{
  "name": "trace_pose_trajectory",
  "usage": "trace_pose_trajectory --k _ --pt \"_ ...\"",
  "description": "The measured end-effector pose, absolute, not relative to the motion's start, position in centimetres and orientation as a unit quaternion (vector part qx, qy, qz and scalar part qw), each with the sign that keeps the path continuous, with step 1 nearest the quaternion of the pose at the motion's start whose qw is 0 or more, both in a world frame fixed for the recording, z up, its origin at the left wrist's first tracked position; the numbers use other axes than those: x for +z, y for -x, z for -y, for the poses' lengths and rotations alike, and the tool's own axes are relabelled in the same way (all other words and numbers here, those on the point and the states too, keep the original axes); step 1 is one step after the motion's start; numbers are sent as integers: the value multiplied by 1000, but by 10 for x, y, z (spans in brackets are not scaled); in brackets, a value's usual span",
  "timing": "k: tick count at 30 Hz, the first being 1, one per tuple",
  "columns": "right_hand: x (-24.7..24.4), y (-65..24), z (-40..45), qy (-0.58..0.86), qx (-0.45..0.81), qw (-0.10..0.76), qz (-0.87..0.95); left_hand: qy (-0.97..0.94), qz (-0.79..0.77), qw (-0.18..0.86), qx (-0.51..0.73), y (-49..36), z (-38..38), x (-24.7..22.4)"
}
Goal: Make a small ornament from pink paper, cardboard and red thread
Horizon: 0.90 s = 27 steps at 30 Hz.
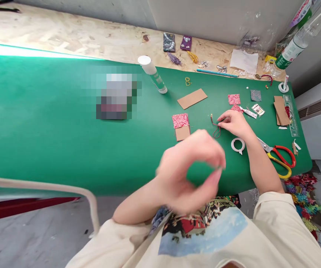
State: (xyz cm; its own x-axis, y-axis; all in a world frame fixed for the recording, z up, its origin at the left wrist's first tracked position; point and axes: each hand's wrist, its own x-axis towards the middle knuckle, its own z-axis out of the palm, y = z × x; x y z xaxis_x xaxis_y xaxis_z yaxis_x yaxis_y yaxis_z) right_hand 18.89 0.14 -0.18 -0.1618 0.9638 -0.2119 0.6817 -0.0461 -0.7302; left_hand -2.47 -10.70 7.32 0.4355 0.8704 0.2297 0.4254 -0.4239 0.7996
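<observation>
The likeliest trouble is the dark red cord point(212, 120) right of centre, its loop lying loose on the green tabletop point(65, 130): a sideways pull could twist or knot it. The fingers of the right hand point(234, 124) pinch closely at its loop. The left hand point(191, 171), large and blurred at lower centre, curls into a ring, fingertips about meeting — whether anything thin sits between them I cannot tell. Swung up and left, it could nudge the pink-patterned square point(180, 121) just beyond it.

At right of the frame, the right forearm lies just beside the scissors point(266, 147) and the white tape ring point(233, 144) — drawing back carelessly could knock either. A small tube point(250, 112) crowds the right hand; a glue stick point(157, 79) is at upper centre.
</observation>
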Motion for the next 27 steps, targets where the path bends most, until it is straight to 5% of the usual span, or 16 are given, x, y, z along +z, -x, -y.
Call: trace_pose_trajectory --k 9,27 --pt "1 -190 -2 607 353 180 689 -746 -573 258 222 -24 73 -33" --pt "-2 -196 -8 660 167 158 715 -736 -537 323 257 -16 96 -13"
